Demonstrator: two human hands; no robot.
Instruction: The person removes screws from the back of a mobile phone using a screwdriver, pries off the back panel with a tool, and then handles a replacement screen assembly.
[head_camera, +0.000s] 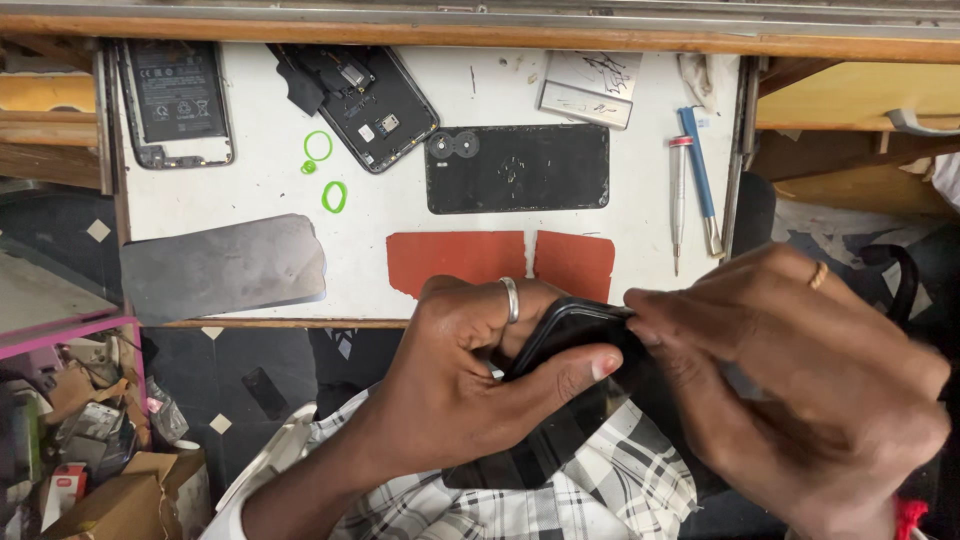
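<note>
Black phone (560, 340), red patches (500, 258), green rings (318, 146), white table (270, 180), checked black-and-white cloth (620, 480).

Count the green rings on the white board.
3: a large ring, a tiny one just below it, and an oval one lower right. None looks hidden.

black phone (560, 345), tilted, gripped above lap

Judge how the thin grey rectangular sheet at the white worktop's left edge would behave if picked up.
The thin grey rectangular sheet looks flat and very thin, so probably light and somewhat bendy. Its smooth sheen suggests slipperiness. It overhangs the white worktop, so a push might tip it off.
</note>
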